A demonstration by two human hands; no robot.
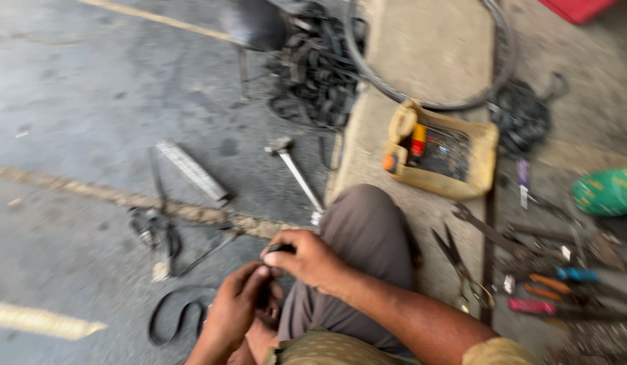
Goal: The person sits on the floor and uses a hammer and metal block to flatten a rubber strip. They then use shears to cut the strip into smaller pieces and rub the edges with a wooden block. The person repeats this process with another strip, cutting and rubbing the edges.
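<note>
My right hand (307, 258) and my left hand (234, 305) meet in front of my bent knee (364, 226). Between them they pinch a small dark piece (278, 249), probably black rubber; the picture is blurred and its shape is unclear. My right fingers curl over its top end, while my left fingers close on its lower end. Both hands hover over the grey asphalt, close to my foot.
A hammer (296, 172), a flat metal file (192, 170), and rubber strips (178, 312) lie on the asphalt at left. A cut yellow container (443, 150) with small tools sits on the concrete kerb. Scissors (459, 260), a wrench (489, 231) and screwdrivers (550, 287) lie right. Tyres (313, 61) are piled behind.
</note>
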